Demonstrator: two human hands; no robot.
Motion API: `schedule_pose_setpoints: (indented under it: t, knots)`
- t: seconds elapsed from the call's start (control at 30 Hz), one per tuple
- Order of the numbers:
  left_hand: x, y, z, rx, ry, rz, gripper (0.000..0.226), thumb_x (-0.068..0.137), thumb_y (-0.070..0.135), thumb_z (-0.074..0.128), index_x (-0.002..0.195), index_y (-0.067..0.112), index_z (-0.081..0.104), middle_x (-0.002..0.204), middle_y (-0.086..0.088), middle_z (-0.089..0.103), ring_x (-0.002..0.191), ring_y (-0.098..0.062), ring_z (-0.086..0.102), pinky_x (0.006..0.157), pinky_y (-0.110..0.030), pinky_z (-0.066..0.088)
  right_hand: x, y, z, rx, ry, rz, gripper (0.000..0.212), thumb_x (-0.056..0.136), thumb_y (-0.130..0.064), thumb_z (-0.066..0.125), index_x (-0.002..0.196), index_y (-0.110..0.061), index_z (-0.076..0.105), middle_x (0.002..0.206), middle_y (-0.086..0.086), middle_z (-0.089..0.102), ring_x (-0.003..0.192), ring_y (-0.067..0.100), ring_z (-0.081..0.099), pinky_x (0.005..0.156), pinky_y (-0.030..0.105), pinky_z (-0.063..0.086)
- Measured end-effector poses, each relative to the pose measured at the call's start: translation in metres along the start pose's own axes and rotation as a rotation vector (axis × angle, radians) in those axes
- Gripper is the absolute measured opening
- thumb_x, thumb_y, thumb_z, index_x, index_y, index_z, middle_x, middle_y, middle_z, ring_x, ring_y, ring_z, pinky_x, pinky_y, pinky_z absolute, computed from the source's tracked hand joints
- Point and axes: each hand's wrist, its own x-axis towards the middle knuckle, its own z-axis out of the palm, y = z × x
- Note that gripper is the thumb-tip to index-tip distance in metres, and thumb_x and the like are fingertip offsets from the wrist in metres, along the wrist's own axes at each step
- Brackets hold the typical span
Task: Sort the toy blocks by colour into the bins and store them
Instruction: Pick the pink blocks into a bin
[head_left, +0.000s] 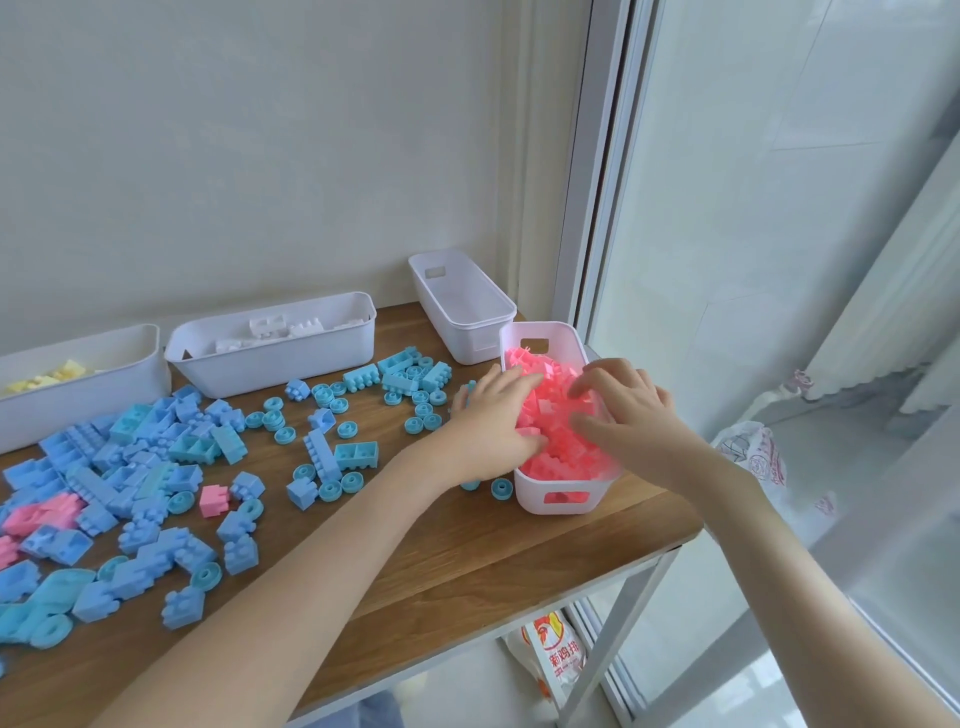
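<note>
A white bin (556, 498) heaped with pink blocks (553, 415) stands at the table's right front corner. My left hand (493, 421) lies on the bin's left side, its fingers resting flat on the pink pile. My right hand (623, 410) presses on the pile from the right with spread fingers. Many blue blocks (145, 467) and blue wheels lie scattered over the left and middle of the table. A single pink block (214, 501) sits among them, and more pink blocks (41, 514) lie at the far left.
Behind stand a white bin with white blocks (270, 358), a bin with yellow blocks (78, 395) at the left and an empty white bin (462, 312) by the window. The wooden table (467, 561) ends just right of the pink bin. Bags lie on the floor below.
</note>
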Motion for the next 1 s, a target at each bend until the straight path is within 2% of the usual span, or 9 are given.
schedule_pose_setpoints:
  t: [0.1, 0.2, 0.27, 0.4, 0.53, 0.67, 0.77, 0.83, 1.0]
  knots:
    - [-0.003, 0.000, 0.001, -0.233, 0.045, 0.031, 0.064, 0.096, 0.021, 0.051, 0.150, 0.031, 0.018, 0.159, 0.010, 0.005, 0.147, -0.013, 0.000, 0.118, -0.045, 0.017, -0.001, -0.005, 0.002, 0.093, 0.139, 0.014, 0.022, 0.098, -0.025, 0.038, 0.118, -0.026, 0.048, 0.129, -0.009, 0.039, 0.123, 0.013, 0.031, 0.101, 0.032, 0.019]
    - [-0.005, -0.005, -0.002, -0.331, 0.118, 0.013, 0.054, 0.099, 0.024, 0.046, 0.149, 0.030, 0.024, 0.157, 0.009, 0.020, 0.143, -0.012, 0.021, 0.114, -0.037, 0.028, 0.000, -0.014, 0.001, 0.085, 0.120, 0.007, 0.026, 0.100, -0.028, 0.032, 0.121, -0.027, 0.049, 0.130, -0.009, 0.042, 0.123, 0.013, 0.033, 0.103, 0.033, 0.019]
    - [-0.008, -0.006, -0.008, -0.307, 0.128, 0.022, 0.053, 0.099, 0.022, 0.045, 0.149, 0.028, 0.027, 0.153, 0.007, 0.031, 0.138, -0.013, 0.034, 0.111, -0.038, 0.036, 0.001, -0.026, 0.002, -0.051, 0.119, -0.007, 0.031, 0.100, -0.034, 0.030, 0.125, -0.029, 0.047, 0.135, -0.011, 0.041, 0.126, 0.013, 0.030, 0.106, 0.034, 0.015]
    - [-0.026, -0.013, -0.017, -0.149, 0.140, -0.014, 0.052, 0.100, 0.020, 0.042, 0.148, 0.032, 0.026, 0.147, 0.004, 0.042, 0.126, -0.014, 0.048, 0.093, -0.023, 0.041, 0.005, -0.062, 0.011, -0.273, 0.160, -0.131, 0.036, 0.098, -0.040, 0.035, 0.131, -0.031, 0.044, 0.139, -0.010, 0.040, 0.129, 0.016, 0.028, 0.109, 0.035, 0.016]
    - [-0.047, -0.034, -0.028, -0.014, 0.176, -0.118, 0.047, 0.098, 0.020, 0.041, 0.143, 0.031, 0.036, 0.112, -0.002, 0.061, 0.078, -0.006, 0.058, 0.060, -0.015, 0.040, 0.009, -0.102, 0.030, -0.270, 0.132, -0.239, 0.037, 0.095, -0.039, 0.041, 0.130, -0.028, 0.046, 0.133, -0.009, 0.045, 0.124, 0.017, 0.032, 0.103, 0.032, 0.022]
    - [-0.095, -0.065, -0.044, 0.046, 0.189, -0.154, 0.036, 0.097, 0.020, 0.043, 0.132, 0.029, 0.048, 0.115, 0.001, 0.062, 0.098, -0.016, 0.060, 0.078, -0.026, 0.047, 0.008, -0.130, 0.050, -0.196, 0.128, -0.344, 0.036, 0.094, -0.037, 0.045, 0.124, -0.021, 0.054, 0.124, -0.005, 0.053, 0.117, 0.020, 0.037, 0.096, 0.031, 0.024]
    - [-0.150, -0.098, -0.058, 0.133, 0.225, -0.250, 0.038, 0.097, 0.017, 0.042, 0.133, 0.029, 0.049, 0.114, 0.003, 0.061, 0.086, -0.011, 0.060, 0.072, -0.025, 0.046, 0.005, -0.152, 0.074, -0.140, 0.018, -0.473, 0.040, 0.092, -0.039, 0.040, 0.126, -0.021, 0.053, 0.125, -0.005, 0.052, 0.113, 0.020, 0.038, 0.096, 0.034, 0.030]
    - [-0.181, -0.125, -0.065, 0.154, 0.255, -0.371, 0.037, 0.097, 0.015, 0.040, 0.131, 0.027, 0.050, 0.121, 0.006, 0.058, 0.074, -0.006, 0.054, 0.065, -0.022, 0.041, 0.007, -0.171, 0.088, -0.082, -0.164, -0.540, 0.040, 0.093, -0.034, 0.048, 0.131, -0.023, 0.048, 0.131, -0.005, 0.047, 0.118, 0.018, 0.035, 0.100, 0.032, 0.028]
    - [-0.241, -0.175, -0.082, 0.152, 0.384, -0.549, 0.032, 0.098, 0.023, 0.043, 0.129, 0.027, 0.051, 0.132, 0.006, 0.052, 0.093, -0.008, 0.059, 0.076, -0.023, 0.043, 0.024, -0.235, 0.128, 0.089, -0.439, -0.643, 0.043, 0.093, -0.024, 0.051, 0.135, -0.022, 0.043, 0.133, -0.001, 0.046, 0.126, 0.017, 0.036, 0.102, 0.029, 0.031]
